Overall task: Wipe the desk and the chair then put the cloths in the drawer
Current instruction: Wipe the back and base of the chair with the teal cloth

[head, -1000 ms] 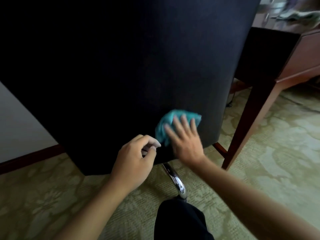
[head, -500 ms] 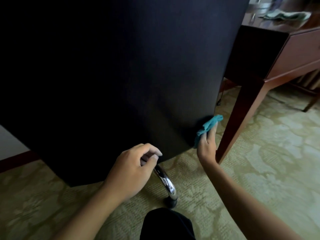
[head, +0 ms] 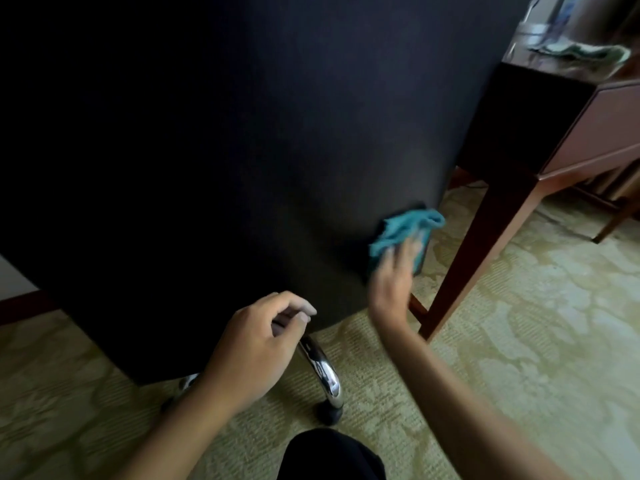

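So we're down low behind the chair (head: 242, 150), working the bottom right corner of its back. Our right hand (head: 394, 282) has the teal cloth (head: 401, 230) flat against the fabric, fingers (head: 412, 245) spread out over it rather than bunched. The hand is motion-blurred, so we can't tell exactly how hard it's pressing. Our left hand (head: 252, 348) is curled loosely just beside the lower edge of the chair back, thumb and fingertips nearly pinched together. It sits over the chrome leg (head: 322, 372), but we can't tell if it's actually gripping anything.

Tip for this bit, as we see it: keep the palm flat and the cloth spread so more of it meets the fabric, and run strokes right off the edge so the corner and side seam get covered. Bracing the chair with the free hand seems smart, since that leg ends in a black caster (head: 329, 415) and the thing would probably roll or swivel on the carpet (head: 519, 341).

Materials: the chair back is dark, matte woven upholstery, gently curved, so lint will likely cling. The cloth looks soft and crumply, probably microfibre. The leg is shiny curved metal. The bench (head: 512, 209) to the right is reddish polished wood with straight tapered legs, and a second greenish cloth (head: 585, 51) lies on top of it.
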`<state>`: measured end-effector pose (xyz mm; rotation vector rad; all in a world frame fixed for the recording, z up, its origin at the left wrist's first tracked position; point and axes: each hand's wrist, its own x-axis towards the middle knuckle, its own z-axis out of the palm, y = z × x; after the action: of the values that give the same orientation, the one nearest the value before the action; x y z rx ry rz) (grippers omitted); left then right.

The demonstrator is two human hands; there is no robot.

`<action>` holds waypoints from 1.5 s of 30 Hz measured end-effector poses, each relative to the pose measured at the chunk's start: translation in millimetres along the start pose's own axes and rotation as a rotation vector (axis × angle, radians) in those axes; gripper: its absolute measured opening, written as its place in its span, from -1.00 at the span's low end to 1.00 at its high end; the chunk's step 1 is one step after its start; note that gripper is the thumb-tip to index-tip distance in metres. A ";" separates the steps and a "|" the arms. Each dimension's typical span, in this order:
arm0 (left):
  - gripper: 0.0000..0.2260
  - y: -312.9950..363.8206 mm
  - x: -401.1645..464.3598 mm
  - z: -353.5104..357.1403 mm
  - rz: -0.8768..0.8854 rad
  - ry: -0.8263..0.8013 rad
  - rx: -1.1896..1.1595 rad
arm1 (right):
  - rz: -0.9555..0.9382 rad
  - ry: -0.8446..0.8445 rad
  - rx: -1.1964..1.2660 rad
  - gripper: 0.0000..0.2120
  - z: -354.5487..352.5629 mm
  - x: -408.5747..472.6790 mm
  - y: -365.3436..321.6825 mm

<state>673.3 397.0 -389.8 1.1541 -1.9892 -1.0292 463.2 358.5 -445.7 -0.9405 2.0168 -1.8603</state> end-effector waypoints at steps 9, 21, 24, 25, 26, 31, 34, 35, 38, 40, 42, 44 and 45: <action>-0.89 -10.5 3.4 -9.3 0.053 0.256 -0.007 | -1.085 -0.243 -0.611 -0.34 58.6 -90.4 39.7; -0.70 -13.3 -9.4 -35.7 0.020 0.441 0.189 | -1.154 -0.345 -0.802 -0.30 56.9 -110.5 1.4; -0.69 10.3 -2.0 -59.9 0.092 0.542 0.216 | -1.254 -0.330 -0.769 -0.30 56.4 -94.8 -49.8; -0.68 22.1 1.3 -69.7 0.133 0.583 0.223 | -1.286 -0.329 -0.747 -0.31 57.8 -87.9 -72.3; -0.68 33.5 4.7 -79.1 0.176 0.622 0.227 | -1.307 -0.326 -0.715 -0.32 59.0 -81.3 -93.4; -0.74 115.4 25.2 -142.8 0.380 0.788 0.217 | -1.392 -0.262 -0.527 -0.43 55.0 -49.8 -216.6; -0.75 166.4 31.4 -178.1 0.460 0.822 0.232 | -1.414 -0.225 -0.492 -0.44 45.4 -35.0 -287.6; -0.74 180.6 32.0 -187.9 0.480 0.831 0.245 | -1.428 -0.222 -0.494 -0.44 42.0 -30.8 -306.9; -0.71 200.0 34.3 -202.1 0.480 0.821 0.264 | -1.452 -0.237 -0.508 -0.44 36.6 -22.8 -330.2; -0.70 200.1 34.3 -201.9 0.462 0.816 0.288 | -1.460 -0.245 -0.518 -0.43 35.9 -21.4 -327.0; -0.67 195.0 33.1 -196.5 0.460 0.813 0.310 | -1.449 -0.267 -0.503 -0.41 34.4 -21.6 -320.3; -0.60 189.4 31.1 -192.0 0.461 0.797 0.311 | -1.439 -0.289 -0.476 -0.41 33.2 -22.7 -315.4; -0.56 186.4 30.2 -190.0 0.458 0.785 0.315 | -1.433 -0.297 -0.465 -0.42 32.9 -24.1 -312.2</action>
<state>734.3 368.7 -130.4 0.9707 -1.6537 0.0028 591.4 352.2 -158.2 -3.1089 1.5972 -1.3677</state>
